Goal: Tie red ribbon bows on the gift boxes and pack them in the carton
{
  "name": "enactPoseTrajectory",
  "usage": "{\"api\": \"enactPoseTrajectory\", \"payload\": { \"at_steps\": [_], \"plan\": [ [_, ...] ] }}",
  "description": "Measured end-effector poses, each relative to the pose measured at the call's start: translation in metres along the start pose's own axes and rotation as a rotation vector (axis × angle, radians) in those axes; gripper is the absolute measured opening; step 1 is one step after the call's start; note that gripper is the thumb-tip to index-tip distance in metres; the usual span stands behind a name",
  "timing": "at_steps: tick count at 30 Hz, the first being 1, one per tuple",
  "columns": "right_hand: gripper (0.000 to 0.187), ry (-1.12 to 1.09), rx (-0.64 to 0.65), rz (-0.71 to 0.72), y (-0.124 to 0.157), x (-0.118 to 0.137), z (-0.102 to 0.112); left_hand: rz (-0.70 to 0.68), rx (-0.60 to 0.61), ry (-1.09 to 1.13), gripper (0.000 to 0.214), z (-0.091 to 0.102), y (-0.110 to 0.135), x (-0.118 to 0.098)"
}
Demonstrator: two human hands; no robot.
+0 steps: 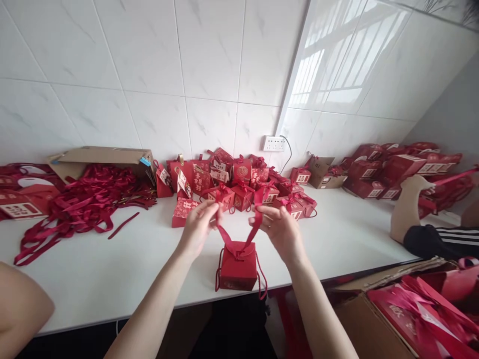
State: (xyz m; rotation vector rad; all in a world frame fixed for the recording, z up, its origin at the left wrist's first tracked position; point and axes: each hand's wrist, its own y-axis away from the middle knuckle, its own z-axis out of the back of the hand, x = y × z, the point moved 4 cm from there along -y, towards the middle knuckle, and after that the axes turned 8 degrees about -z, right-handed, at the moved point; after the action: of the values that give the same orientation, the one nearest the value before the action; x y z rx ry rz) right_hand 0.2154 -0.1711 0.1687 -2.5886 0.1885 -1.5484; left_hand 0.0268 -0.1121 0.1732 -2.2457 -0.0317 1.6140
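Observation:
A small red gift box (238, 271) with rope cords hanging at both sides stands upright near the table's front edge. A red ribbon (252, 233) comes out of the top of the box, its two ends drawn upward and apart. My left hand (202, 222) pinches one ribbon end above the box's left side. On the other side, my right hand (280, 228) grips the other end between thumb and fingers. Behind my hands sit several finished-looking red boxes with bows (244, 195).
A heap of loose red ribbons (86, 199) spills from a cardboard box (101, 153) at left. More red boxes (400, 167) are stacked at right, beside a co-worker's arm (406, 207). An open carton (359, 319) of red packages stands at lower right. Another person's limb (22, 299) shows at lower left.

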Motion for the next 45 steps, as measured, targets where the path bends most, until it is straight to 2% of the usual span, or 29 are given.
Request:
{"api": "enactPoseTrajectory", "payload": {
  "at_steps": [3, 5, 6, 7, 9, 11, 12, 14, 16, 19, 24, 28, 33, 39, 45],
  "plan": [
    [0.045, 0.054, -0.051, 0.014, 0.018, 0.020, 0.039, -0.113, -0.209, -0.321, 0.023, 0.052, 0.002, 0.000],
    [0.046, 0.092, -0.200, 0.077, 0.031, 0.029, 0.069, -0.274, -0.394, -0.692, 0.028, 0.081, 0.012, -0.005],
    [0.046, 0.121, -0.300, 0.110, 0.037, 0.030, 0.082, -0.327, -0.391, -0.837, 0.029, 0.087, 0.017, -0.005],
    [0.045, 0.169, -0.394, 0.132, 0.041, 0.026, 0.091, -0.339, -0.317, -0.936, 0.028, 0.087, 0.021, -0.002],
    [0.043, 0.342, -0.470, 0.070, 0.045, 0.007, 0.095, -0.227, 0.003, -0.996, 0.028, 0.072, 0.030, 0.013],
    [0.042, 0.593, -0.368, -0.105, 0.043, -0.022, 0.083, -0.018, 0.327, -0.965, 0.032, 0.050, 0.042, 0.032],
    [0.042, 0.721, -0.278, -0.202, 0.042, -0.038, 0.074, 0.081, 0.438, -0.946, 0.035, 0.041, 0.048, 0.041],
    [0.040, 0.911, -0.134, -0.333, 0.042, -0.062, 0.059, 0.226, 0.555, -0.906, 0.039, 0.028, 0.056, 0.054],
    [0.037, 0.990, -0.088, -0.389, 0.043, -0.073, 0.051, 0.299, 0.586, -0.861, 0.041, 0.025, 0.059, 0.063],
    [0.037, 0.966, -0.089, -0.457, 0.044, -0.078, 0.051, 0.316, 0.589, -0.768, 0.040, 0.026, 0.059, 0.070],
    [0.043, 0.679, 0.018, -0.502, 0.040, -0.080, 0.053, 0.281, 0.573, -0.658, 0.036, 0.027, 0.056, 0.072],
    [0.042, 0.503, 0.074, -0.559, 0.039, -0.082, 0.053, 0.351, 0.599, -0.570, 0.034, 0.026, 0.054, 0.074],
    [0.047, 0.552, 0.057, -0.556, 0.037, -0.081, 0.059, 0.433, 0.648, -0.506, 0.038, 0.026, 0.050, 0.079],
    [0.042, 0.535, 0.059, -0.528, 0.037, -0.084, 0.068, 0.453, 0.664, -0.372, 0.041, 0.031, 0.051, 0.089],
    [0.045, 0.537, 0.044, -0.532, 0.037, -0.087, 0.074, 0.457, 0.656, -0.269, 0.045, 0.038, 0.056, 0.106]
  ]
}}
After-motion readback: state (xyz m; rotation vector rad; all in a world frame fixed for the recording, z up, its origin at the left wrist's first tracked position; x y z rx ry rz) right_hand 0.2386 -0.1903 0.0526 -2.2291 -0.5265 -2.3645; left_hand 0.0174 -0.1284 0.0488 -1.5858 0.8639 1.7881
